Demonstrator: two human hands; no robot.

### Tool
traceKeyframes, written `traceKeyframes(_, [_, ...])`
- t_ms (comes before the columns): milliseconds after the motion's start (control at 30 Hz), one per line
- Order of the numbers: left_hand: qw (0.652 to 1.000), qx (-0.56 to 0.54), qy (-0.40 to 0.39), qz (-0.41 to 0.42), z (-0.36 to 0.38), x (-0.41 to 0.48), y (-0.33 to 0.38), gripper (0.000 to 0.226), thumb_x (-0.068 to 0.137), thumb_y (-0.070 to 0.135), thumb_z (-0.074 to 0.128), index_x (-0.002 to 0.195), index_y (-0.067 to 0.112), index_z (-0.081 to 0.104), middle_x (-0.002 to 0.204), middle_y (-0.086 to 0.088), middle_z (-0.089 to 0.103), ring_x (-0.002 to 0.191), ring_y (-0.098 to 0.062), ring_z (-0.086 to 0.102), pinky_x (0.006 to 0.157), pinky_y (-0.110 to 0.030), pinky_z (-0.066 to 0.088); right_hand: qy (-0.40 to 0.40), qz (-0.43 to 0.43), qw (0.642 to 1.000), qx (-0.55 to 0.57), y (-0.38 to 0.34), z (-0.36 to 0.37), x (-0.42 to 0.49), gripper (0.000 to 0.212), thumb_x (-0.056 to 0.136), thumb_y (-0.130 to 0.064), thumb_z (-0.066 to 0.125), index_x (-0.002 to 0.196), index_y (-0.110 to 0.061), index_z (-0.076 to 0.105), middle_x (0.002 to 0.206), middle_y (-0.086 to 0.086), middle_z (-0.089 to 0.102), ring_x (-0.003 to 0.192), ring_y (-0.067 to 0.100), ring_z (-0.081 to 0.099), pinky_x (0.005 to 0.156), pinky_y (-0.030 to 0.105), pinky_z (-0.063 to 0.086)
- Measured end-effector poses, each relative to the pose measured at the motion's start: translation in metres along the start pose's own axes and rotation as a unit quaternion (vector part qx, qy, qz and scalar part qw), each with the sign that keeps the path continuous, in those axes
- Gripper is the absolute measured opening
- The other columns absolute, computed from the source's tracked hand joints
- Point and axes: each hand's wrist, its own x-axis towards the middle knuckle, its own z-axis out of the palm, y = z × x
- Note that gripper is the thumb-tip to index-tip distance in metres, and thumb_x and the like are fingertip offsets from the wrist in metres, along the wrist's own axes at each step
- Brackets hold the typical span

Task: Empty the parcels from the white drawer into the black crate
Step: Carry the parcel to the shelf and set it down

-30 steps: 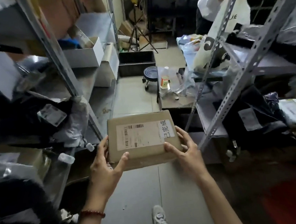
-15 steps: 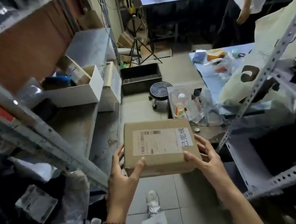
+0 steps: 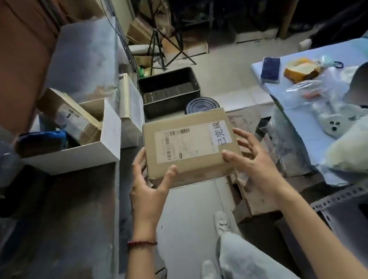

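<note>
A brown cardboard parcel [image 3: 190, 145] with a white shipping label and a white sticker is held level in front of me. My left hand [image 3: 149, 187] grips its near-left corner, thumb on top. My right hand [image 3: 253, 164] grips its near-right side, thumb on the top edge. The black crate [image 3: 169, 93] stands on the floor beyond the parcel and looks empty. The white drawer [image 3: 102, 145] sits on the metal shelf at my left, holding a tilted brown parcel [image 3: 73, 116] and a blue bag [image 3: 41, 141].
A grey metal shelf surface [image 3: 62, 218] runs along the left. A round black stool [image 3: 202, 106] stands just right of the crate. A light blue table [image 3: 328, 62] with bags and small items is on the right. A tripod [image 3: 159, 38] stands behind the crate.
I have walked forward with the parcel. The crate and the white drawer are much nearer now, and the shelving posts have dropped out of view on both sides.
</note>
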Motion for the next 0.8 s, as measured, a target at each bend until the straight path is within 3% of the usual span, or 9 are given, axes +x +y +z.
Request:
traceKeyframes(100, [1.000,0.013,0.013,-0.010,0.015,0.057,0.000,0.070,0.079,0.028,0.074,0.137,0.040,0.036,0.111,0.036,0.047,0.103,0.015,0.051,0.082,-0.012,0.047,-0.008,0.002,1.000,0.011,0.000,0.006,0.069,0.063,0.081,-0.032,0.071,0.138,-0.036,0.043,0.124,-0.017,0.053,0.111,0.002,0.054,0.079,0.019,0.051])
traceKeyframes(200, [0.999,0.020,0.030,-0.017,0.030,0.121,0.002,0.072,0.076,0.032,0.078,0.136,0.038,0.037,0.116,0.026,0.052,0.110,0.001,0.053,0.091,-0.025,0.049,-0.019,-0.008,1.000,0.019,-0.003,0.013,0.145,0.057,0.084,-0.026,0.071,0.135,-0.036,0.046,0.121,-0.017,0.055,0.106,0.001,0.056,0.074,0.015,0.052])
traceKeyframes(333, [0.997,0.022,0.068,-0.032,0.057,0.214,0.019,0.082,0.064,0.050,0.076,0.134,0.036,0.036,0.122,0.013,0.054,0.109,-0.002,0.054,0.095,-0.038,0.051,-0.069,-0.007,0.997,0.033,-0.018,0.011,0.245,0.059,0.082,-0.032,0.071,0.133,-0.042,0.044,0.130,-0.011,0.053,0.113,0.009,0.057,0.091,0.034,0.054])
traceKeyframes(400, [0.997,0.031,0.063,-0.018,0.068,0.254,0.037,0.078,0.072,0.040,0.079,0.136,0.035,0.035,0.126,0.013,0.051,0.106,0.004,0.051,0.094,-0.031,0.049,-0.066,-0.009,0.997,0.046,-0.031,0.006,0.288,0.058,0.082,-0.032,0.070,0.132,-0.043,0.044,0.132,-0.008,0.052,0.114,0.010,0.057,0.092,0.037,0.054])
traceKeyframes(567, [0.998,0.039,0.046,-0.002,0.089,0.342,0.065,0.074,0.080,0.029,0.073,0.140,0.035,0.031,0.130,0.012,0.049,0.101,0.013,0.049,0.086,-0.025,0.051,-0.058,-0.025,0.997,0.053,-0.062,0.000,0.379,0.055,0.088,-0.027,0.066,0.136,-0.040,0.043,0.126,-0.017,0.052,0.106,0.000,0.058,0.068,0.013,0.053])
traceKeyframes(700, [0.997,0.033,0.062,-0.016,0.100,0.399,0.064,0.073,0.080,0.031,0.073,0.140,0.034,0.031,0.128,0.012,0.049,0.103,0.012,0.049,0.081,-0.028,0.055,-0.068,-0.030,0.997,0.019,-0.076,0.009,0.444,0.054,0.087,-0.032,0.067,0.133,-0.046,0.042,0.123,-0.026,0.051,0.109,0.001,0.055,0.079,0.020,0.050])
traceKeyframes(800, [0.996,0.037,0.074,-0.026,0.104,0.443,0.058,0.071,0.081,0.031,0.072,0.139,0.032,0.031,0.128,0.015,0.047,0.099,0.018,0.044,0.074,-0.010,0.045,-0.075,-0.025,0.997,0.009,-0.081,0.024,0.494,0.052,0.088,-0.033,0.067,0.130,-0.047,0.042,0.118,-0.029,0.050,0.109,-0.001,0.053,0.080,0.019,0.047])
